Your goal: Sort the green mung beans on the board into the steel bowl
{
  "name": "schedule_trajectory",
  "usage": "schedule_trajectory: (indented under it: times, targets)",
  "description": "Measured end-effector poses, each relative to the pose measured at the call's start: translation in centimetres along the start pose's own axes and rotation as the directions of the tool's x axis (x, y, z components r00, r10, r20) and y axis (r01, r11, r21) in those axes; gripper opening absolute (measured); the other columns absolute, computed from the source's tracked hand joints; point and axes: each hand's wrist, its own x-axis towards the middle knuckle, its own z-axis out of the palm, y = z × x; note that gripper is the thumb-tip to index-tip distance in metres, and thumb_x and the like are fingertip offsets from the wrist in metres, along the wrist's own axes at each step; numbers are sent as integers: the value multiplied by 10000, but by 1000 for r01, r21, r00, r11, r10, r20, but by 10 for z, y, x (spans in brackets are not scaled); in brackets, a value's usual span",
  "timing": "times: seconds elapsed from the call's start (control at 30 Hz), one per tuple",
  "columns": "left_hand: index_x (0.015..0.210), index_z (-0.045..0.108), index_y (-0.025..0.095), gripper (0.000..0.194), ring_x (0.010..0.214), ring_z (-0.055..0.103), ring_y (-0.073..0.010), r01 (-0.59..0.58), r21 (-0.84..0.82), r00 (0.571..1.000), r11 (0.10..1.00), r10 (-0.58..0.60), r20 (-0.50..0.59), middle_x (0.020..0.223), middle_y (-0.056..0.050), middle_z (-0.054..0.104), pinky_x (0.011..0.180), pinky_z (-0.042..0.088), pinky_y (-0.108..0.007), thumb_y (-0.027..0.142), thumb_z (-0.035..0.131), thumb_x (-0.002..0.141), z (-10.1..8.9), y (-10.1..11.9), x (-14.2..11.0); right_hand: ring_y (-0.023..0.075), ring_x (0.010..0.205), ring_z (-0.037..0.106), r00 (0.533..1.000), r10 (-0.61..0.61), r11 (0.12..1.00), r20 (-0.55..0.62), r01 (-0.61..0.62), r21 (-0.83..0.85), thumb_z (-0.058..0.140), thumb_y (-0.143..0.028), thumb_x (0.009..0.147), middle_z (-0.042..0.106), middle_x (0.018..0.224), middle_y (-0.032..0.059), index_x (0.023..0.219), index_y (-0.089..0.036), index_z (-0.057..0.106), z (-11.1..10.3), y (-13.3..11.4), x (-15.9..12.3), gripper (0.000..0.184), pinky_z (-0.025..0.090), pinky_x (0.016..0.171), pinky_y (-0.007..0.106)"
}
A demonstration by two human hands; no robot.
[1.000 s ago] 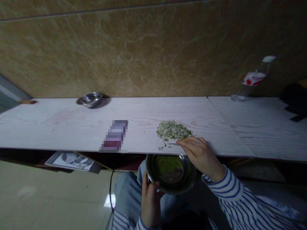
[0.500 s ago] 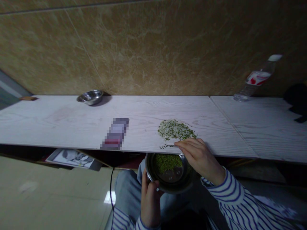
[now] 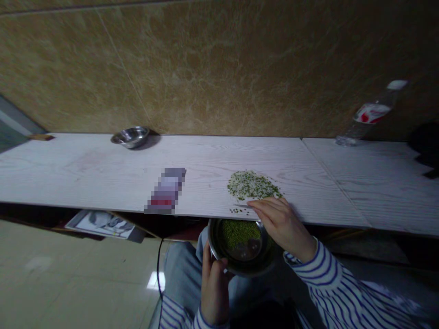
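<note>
My left hand [image 3: 215, 285] grips the near-left rim of a metal bowl [image 3: 211, 244], tilted just below the table's front edge. Small green beans [image 3: 240, 232], like mung beans, lie inside it. Over the front of the table, my right hand [image 3: 276, 214] pinches a thin pointed metal tool [image 3: 241, 205], perhaps tweezers; its exact kind is unclear. The tool points left, between a few loose beans [image 3: 236, 211] near the edge and a spread pile of white grains mixed with green beans [image 3: 252, 183]. The fingers hide the tool's other end.
A second metal bowl [image 3: 131, 137] stands at the back left. Left of the pile lies a blurred-out flat object [image 3: 166, 189]. A plastic bottle [image 3: 370, 114] stands back right beside a dark object [image 3: 425, 144]. Below the white table [image 3: 206, 155] is an open shelf holding a picture box [image 3: 103, 225].
My right hand and the metal tool have shifted slightly left, and the tool's tip shows more clearly above the loose beans. The left hand and bowl stay put.
</note>
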Motion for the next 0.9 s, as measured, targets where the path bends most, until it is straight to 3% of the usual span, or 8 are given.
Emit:
schedule_trajectory:
  times: [0.4, 0.57, 0.73, 0.9]
  targets:
    - [1449, 335, 266, 744, 1113, 551, -290, -21, -46, 1000, 999, 21, -5, 1349, -104, 514, 767, 524, -331, 264, 564, 741, -10, -3, 2, 181, 949, 619, 997, -58, 997, 54, 56, 43, 486, -133, 930, 723, 1011, 43, 1109, -202, 637, 9, -12, 6, 244, 425, 800, 359]
    - [1455, 316, 264, 755, 1067, 563, -272, -8, 1, 1000, 1000, 8, -8, 1386, -104, 488, 657, 510, -278, 249, 573, 745, -13, -5, 0, 165, 947, 628, 993, -90, 993, 74, 84, 79, 485, -145, 933, 724, 1000, 39, 1109, -202, 637, 1, -18, -2, 240, 430, 807, 350]
    - [1463, 292, 269, 789, 970, 599, -258, 24, 1, 999, 1000, -24, -28, 1292, -109, 559, 645, 501, -289, 274, 592, 734, -18, -6, -2, 165, 931, 628, 997, -73, 995, 28, 70, 77, 477, -135, 934, 721, 993, 35, 1110, -195, 625, -8, -13, -5, 237, 443, 808, 358]
    - [1416, 373, 286, 748, 962, 606, -266, 50, 33, 996, 998, -48, -68, 1289, -100, 565, 626, 503, -299, 325, 620, 711, -20, -13, -5, 171, 909, 641, 999, -31, 998, -38, 33, 48, 482, -143, 932, 724, 972, 35, 1096, -204, 634, -13, -5, -6, 232, 459, 796, 358]
